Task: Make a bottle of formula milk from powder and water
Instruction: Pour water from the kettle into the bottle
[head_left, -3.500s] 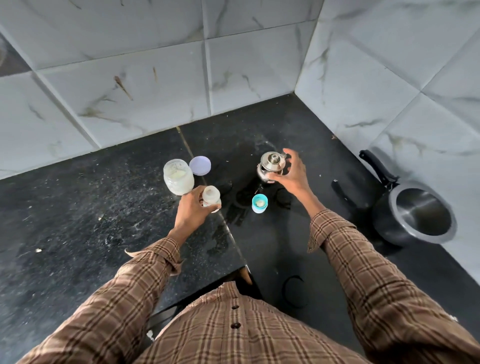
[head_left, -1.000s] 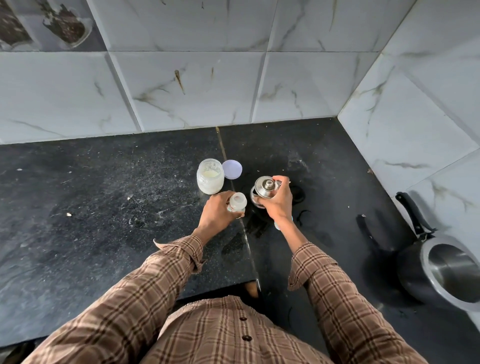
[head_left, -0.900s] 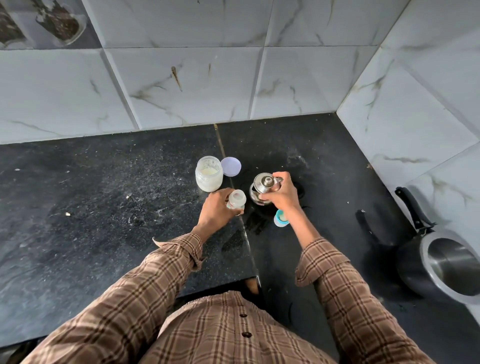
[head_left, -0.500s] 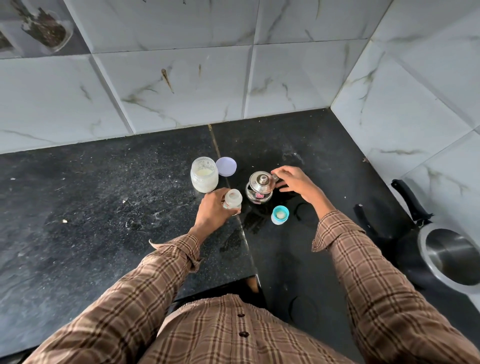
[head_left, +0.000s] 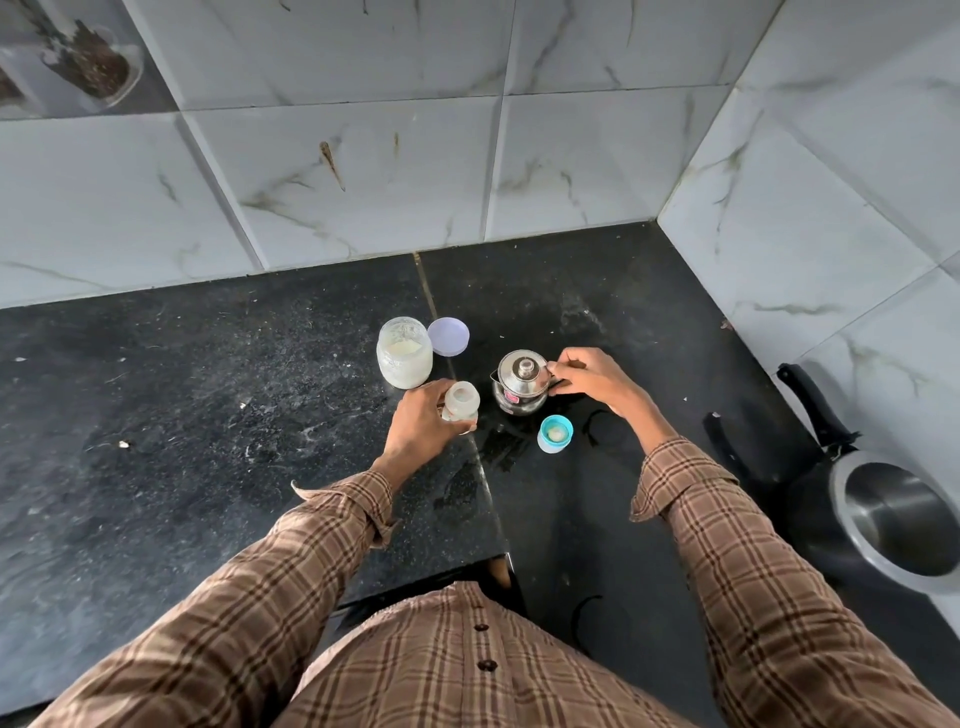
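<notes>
Right hand (head_left: 592, 382) moved from beside kettle (head_left: 521, 382) onto its handle, fingers curled round it; left hand (head_left: 423, 426) grips open baby bottle (head_left: 461, 402) upright on counter (head_left: 208, 415)

One head-worn wide-angle view looks steeply down and forward from above the person's chest onto a black counter (head_left: 208, 415), facing its tiled corner. Both hands sit near mid-frame at arm's reach; edges bend.
</notes>
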